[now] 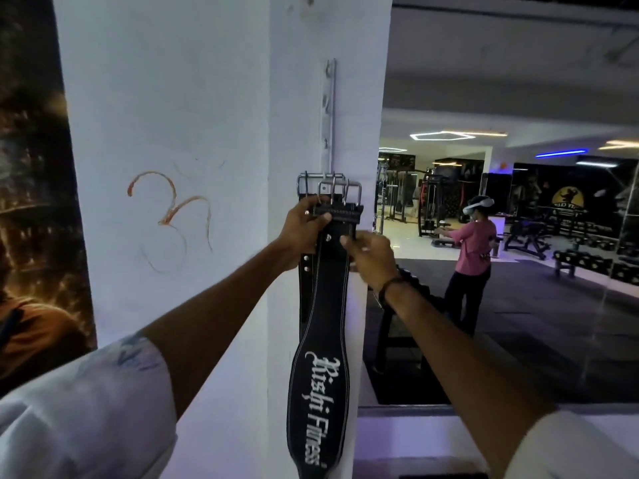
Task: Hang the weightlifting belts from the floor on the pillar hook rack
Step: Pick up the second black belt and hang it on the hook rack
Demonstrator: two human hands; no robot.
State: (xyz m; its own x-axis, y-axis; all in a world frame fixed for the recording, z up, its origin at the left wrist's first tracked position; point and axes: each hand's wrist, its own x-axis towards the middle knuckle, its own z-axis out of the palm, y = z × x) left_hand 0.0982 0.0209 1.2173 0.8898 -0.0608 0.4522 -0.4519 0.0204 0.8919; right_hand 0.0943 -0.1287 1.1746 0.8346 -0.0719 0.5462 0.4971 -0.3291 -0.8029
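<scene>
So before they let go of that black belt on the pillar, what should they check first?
1. Front buckle caught on the hook rack: cannot tell, the buckles overlap.
2. Left hand gripping the belt top: ok.
3. Right hand pinching the belt's edge: ok.
4. Black belt hanging straight down the pillar: ok.
5. Upper hooks free for more belts: ok.

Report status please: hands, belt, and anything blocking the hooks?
Left hand and right hand both grip the black belt near its buckle. Buckle at the lowest hook of the rack; seating unclear. Other buckles crowd that hook; upper hooks free.
</scene>
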